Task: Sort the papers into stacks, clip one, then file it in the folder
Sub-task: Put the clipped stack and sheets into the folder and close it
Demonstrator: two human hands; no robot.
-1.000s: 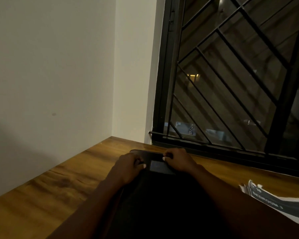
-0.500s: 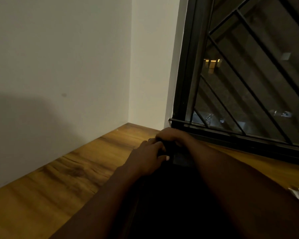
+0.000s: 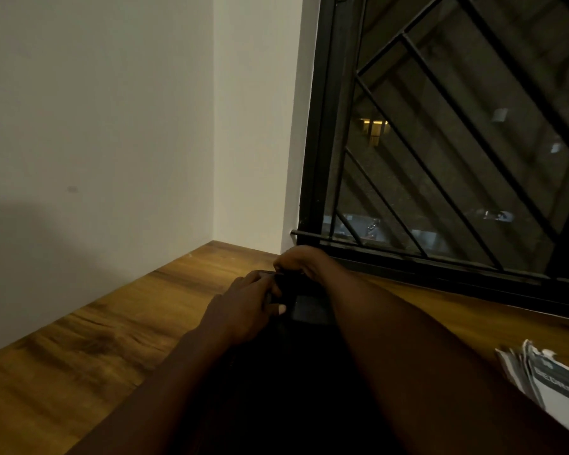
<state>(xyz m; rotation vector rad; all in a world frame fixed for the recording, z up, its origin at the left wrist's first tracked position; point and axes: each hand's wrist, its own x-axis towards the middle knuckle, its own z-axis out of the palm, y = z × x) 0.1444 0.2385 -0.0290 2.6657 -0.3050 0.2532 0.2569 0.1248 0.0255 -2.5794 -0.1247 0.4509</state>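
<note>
Gripping the far end of the black folder (image 3: 311, 311), both hands sit close together, almost touching. The left hand (image 3: 243, 305) lies with its fingers (image 3: 260, 284) curled over the folder's left corner, and its thumb, pale nail showing, is pressed on the cover just beside a slightly lighter rectangular patch. The right hand (image 3: 301, 261) sits just beyond the left fingers, knuckles up. Its fingers are bent down tight over the folder's far edge with the tips hidden under the hand.

From the fingers the folder runs back toward the person between the two forearms. Most of it is lost in dark shadow, so I cannot tell whether it lies flat or is partly raised, or whether it is open.

A stack of papers (image 3: 554, 380) lies well to the right of the right fingers, beyond the right forearm, fanned at the corner with a dark printed band on the top sheet. Everything rests on a wooden table (image 3: 89, 353). Just past the right fingers rises the black frame of a barred window (image 3: 440, 165), and a pale wall (image 3: 96, 126) stands beyond the left fingers.
</note>
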